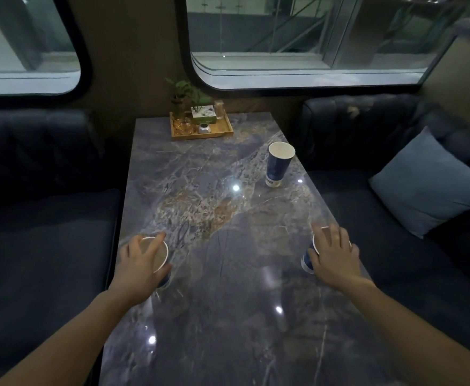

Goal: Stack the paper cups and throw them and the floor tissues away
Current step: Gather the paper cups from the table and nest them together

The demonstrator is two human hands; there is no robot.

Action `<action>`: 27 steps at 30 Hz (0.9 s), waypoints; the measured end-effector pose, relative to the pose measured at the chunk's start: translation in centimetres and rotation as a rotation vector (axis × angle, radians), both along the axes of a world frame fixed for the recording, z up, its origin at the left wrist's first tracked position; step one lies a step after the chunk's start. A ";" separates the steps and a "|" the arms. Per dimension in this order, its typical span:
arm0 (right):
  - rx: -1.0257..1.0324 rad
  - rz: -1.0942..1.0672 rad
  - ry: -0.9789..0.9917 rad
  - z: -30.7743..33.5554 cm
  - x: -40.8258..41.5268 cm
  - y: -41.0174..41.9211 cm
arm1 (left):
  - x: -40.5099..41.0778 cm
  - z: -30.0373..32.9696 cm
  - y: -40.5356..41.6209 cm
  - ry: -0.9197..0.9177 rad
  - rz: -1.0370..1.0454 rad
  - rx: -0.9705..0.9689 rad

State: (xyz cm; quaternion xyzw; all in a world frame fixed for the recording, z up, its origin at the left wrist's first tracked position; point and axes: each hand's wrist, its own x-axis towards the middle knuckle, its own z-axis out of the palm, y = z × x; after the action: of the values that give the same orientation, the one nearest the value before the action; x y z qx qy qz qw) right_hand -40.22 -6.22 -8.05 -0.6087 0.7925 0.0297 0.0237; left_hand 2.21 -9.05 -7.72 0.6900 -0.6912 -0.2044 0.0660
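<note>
Paper cups sit three on the marble table [228,302]: the left hand [139,263] curls over the near-left cup [160,253]; the right hand [332,254] covers the near-right cup [309,259], fingers seemingly closing for stacking; the far cup [279,168] stands untouched; floor tissues are unseen.

Table [228,274]: cup [160,256] near left edge, cup [309,259] near right edge, third cup [279,168] farther back right, tray [202,126] at far end.

A wooden tray [202,134] with potted plants [189,96] sits at the marble desk's [228,302] far end in the upper centre, and a blue cushion [428,182] lies at right.
</note>
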 end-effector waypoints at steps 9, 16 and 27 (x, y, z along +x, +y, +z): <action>-0.035 0.156 -0.077 1.8 0.5 2.2 | -0.7 0.9 3.1 0.204 0.014 -0.110; -0.498 0.201 -0.505 4.6 4.4 6.8 | -1.8 0.9 8.4 0.451 0.173 -0.266; -0.630 0.255 -0.980 9.4 10.8 13.2 | -3.8 4.9 13.4 0.647 0.258 -0.471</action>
State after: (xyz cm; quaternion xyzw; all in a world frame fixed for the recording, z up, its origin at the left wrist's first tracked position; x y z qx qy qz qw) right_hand -29.39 6.99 1.32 -0.6195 0.5807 -0.4884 0.2012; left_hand -1.55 4.33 -2.84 0.6372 -0.5705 -0.2370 0.4609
